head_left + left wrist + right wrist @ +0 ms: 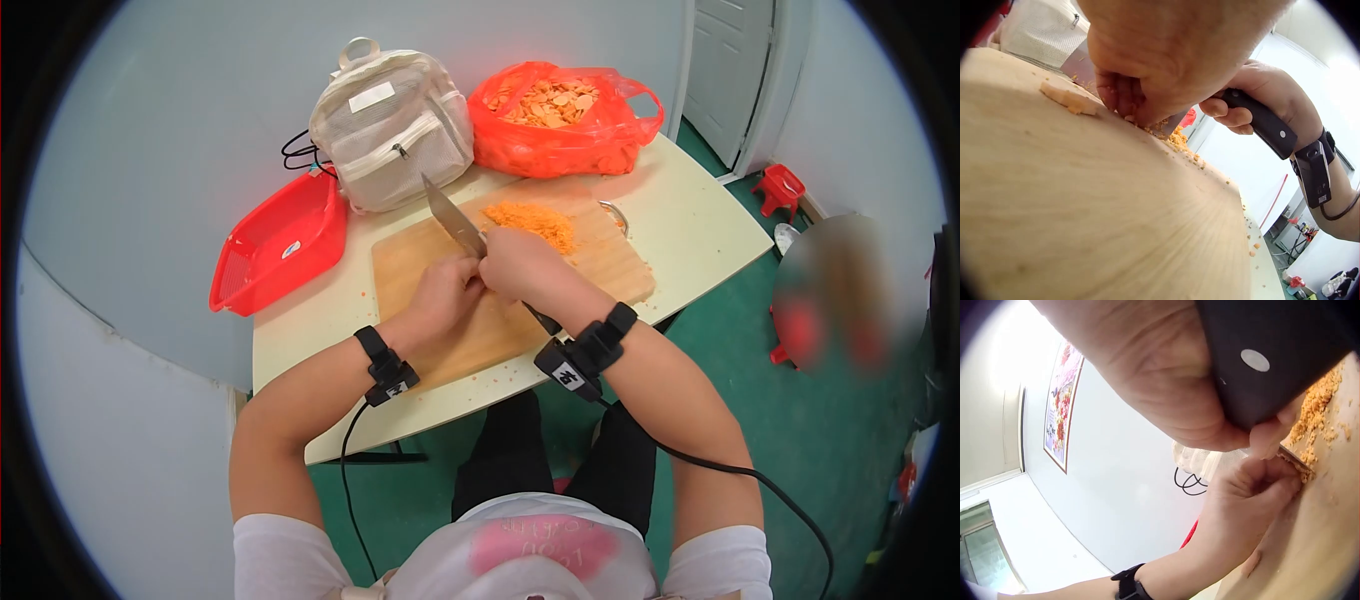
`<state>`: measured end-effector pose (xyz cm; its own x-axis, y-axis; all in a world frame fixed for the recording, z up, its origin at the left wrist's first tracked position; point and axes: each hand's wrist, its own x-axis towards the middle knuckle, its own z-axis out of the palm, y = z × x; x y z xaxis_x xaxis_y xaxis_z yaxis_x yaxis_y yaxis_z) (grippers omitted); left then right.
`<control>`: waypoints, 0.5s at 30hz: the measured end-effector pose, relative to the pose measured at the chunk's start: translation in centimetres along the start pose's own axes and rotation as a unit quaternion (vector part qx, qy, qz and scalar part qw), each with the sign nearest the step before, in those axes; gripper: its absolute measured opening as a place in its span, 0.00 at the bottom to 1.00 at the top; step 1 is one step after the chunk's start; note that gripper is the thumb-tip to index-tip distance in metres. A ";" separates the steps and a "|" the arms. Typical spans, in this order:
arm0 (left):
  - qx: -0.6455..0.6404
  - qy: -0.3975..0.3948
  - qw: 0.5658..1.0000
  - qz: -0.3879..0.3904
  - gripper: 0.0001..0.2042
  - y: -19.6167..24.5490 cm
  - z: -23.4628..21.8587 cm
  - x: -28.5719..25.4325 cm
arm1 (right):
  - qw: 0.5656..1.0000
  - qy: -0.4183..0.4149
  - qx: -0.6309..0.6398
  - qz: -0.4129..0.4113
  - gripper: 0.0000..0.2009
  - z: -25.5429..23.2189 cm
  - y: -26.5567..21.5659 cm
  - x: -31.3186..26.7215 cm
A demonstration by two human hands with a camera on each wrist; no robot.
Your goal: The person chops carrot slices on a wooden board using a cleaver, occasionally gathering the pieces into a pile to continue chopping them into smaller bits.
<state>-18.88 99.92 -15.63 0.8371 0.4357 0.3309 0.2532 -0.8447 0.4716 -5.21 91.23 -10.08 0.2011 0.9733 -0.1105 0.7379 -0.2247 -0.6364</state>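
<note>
A knife (455, 220) with a black handle (1263, 125) is gripped in the right hand (522, 262), its blade down at the wooden board (405, 265). Close against the blade, the left hand (440, 295) has curled fingers and thumb pinching a small orange piece (1130, 117) at the board; the fingers hide most of it. Finely chopped orange bits (535, 222) lie heaped beyond the blade. A pale orange slice (1069, 99) rests on the board near the left hand.
A red basket (285, 245) stands at the table's left, a beige backpack (395, 130) behind the board. Right of it sits a red plastic bag (590, 150) full of orange slices. A metal handle (617, 215) shows at the board's right edge.
</note>
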 end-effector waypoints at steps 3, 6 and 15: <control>0.023 -0.013 0.999 0.025 0.06 -0.3 -0.2 0.1 | 1.000 0.017 0.018 0.016 0.11 -0.1 -0.3 -0.2; 0.023 -0.007 0.999 0.043 0.05 -0.7 -0.1 0.1 | 0.996 0.064 0.061 0.013 0.11 0.4 0.5 -0.3; 0.029 -0.016 0.999 -0.006 0.03 -0.5 0.0 0.2 | 0.992 0.041 0.119 0.026 0.11 -0.1 0.3 -2.2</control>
<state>-18.81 100.46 -15.77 0.8489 0.4357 0.2993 0.2898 -0.8571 0.4259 -5.34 89.01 -9.99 0.2937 0.9515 -0.0915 0.5541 -0.2475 -0.7948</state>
